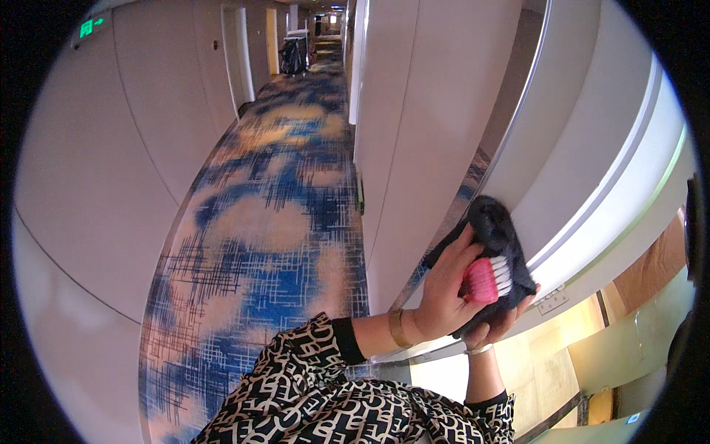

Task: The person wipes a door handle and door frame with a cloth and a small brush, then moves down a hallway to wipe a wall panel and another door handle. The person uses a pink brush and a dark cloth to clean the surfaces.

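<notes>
My left hand (pixel 444 294), with a gold-coloured bracelet at the wrist, grips a brush (pixel 483 282) with pink and white bristles. Its fingers also lie against a bunched black cloth (pixel 493 222). From below, my right hand (pixel 502 326) clasps the lower part of that cloth; some of its fingers are hidden behind it. Both hands are close together in front of a pale door frame (pixel 560 166). Beside the cloth runs a narrow reflective strip (pixel 507 100), which mirrors the patterned carpet.
A corridor with blue and beige carpet (pixel 266 222) stretches ahead between panelled walls. Farther along stands a cart with a black bag (pixel 294 55). A green exit sign (pixel 91 26) hangs on the left wall. A switch plate (pixel 552 299) is fixed beyond the frame at right.
</notes>
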